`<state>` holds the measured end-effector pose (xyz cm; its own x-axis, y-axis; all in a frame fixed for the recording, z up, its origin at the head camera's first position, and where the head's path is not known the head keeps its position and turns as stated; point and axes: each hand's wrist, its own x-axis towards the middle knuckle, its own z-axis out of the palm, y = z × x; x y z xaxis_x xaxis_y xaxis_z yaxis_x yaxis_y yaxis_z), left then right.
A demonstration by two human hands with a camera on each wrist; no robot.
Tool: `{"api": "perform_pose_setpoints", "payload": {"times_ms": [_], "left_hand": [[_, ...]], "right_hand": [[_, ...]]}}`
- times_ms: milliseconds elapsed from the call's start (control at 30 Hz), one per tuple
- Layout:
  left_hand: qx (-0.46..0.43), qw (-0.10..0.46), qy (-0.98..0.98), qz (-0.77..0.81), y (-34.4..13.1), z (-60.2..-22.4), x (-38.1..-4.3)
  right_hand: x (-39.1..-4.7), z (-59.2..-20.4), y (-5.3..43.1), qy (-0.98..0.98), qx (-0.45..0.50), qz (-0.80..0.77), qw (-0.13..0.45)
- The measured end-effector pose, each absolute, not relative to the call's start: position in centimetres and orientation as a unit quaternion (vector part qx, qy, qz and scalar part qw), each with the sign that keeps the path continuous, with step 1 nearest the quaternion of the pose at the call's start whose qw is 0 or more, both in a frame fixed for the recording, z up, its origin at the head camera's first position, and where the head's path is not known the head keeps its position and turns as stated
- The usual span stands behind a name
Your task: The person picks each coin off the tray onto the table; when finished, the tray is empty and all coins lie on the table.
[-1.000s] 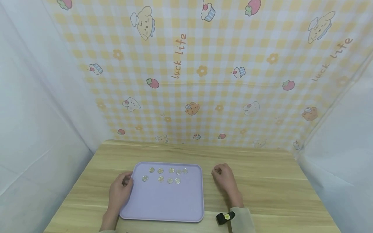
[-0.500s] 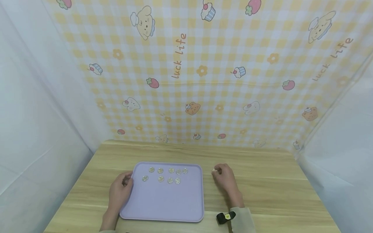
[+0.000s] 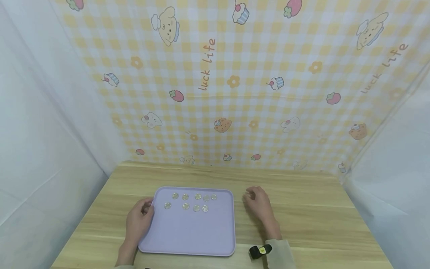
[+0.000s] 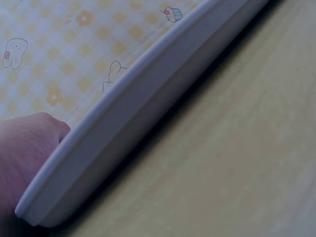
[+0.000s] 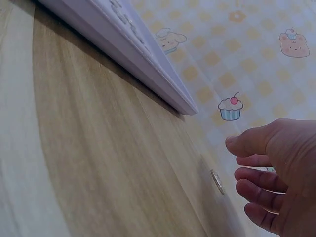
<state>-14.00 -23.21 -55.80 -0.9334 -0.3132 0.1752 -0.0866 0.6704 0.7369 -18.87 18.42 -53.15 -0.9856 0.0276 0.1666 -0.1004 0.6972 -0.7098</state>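
A lilac tray [image 3: 188,235] lies on the wooden table, with two rows of silvery coins [image 3: 186,206] across its far half. At its left side my left hand [image 3: 138,220] grips the rim; the left wrist view shows part of that hand [image 4: 29,153] beside the tray's outer wall [image 4: 123,113]. Right of the tray, my right hand [image 3: 258,203] is low over the table. In the right wrist view its thumb stands apart from loosely bent fingers [image 5: 261,187]. One coin [image 5: 217,181] shows just off those fingertips, over the wood and apart from the hand.
Beyond the wooden table [image 3: 312,220] hangs a yellow checked cloth [image 3: 235,104] with cartoon prints. White sheets [image 3: 396,157] close off both sides. A black strap [image 3: 260,251] is at my right sleeve.
My right thumb and fingers have parted, and the coin seen at their tips half a second ago is out of them. The left hand, tray and its coins stay put.
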Motion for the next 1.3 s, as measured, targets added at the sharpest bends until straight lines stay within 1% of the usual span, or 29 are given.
{"api": "perform_pose_setpoints", "payload": {"times_ms": [267,567,1133,1300], "left_hand": [[0.121,0.134,-0.901,-0.394,-23.2,-55.8,-14.0],[0.118,0.141,-0.9,-0.395,-23.1,-55.7,-14.1],[0.118,0.14,-0.901,-0.394,-23.2,-55.8,-14.1],[0.119,0.141,-0.901,-0.392,-23.2,-55.9,-14.1]], "right_hand": [[-18.9,-53.1,17.8,-0.907,0.046,0.411,0.082],[-18.7,-52.7,16.6,-0.889,0.077,0.434,0.121],[-18.0,-53.0,13.3,-0.881,0.12,0.446,0.104],[-18.0,-53.4,12.8,-0.882,0.133,0.437,0.113]]}}
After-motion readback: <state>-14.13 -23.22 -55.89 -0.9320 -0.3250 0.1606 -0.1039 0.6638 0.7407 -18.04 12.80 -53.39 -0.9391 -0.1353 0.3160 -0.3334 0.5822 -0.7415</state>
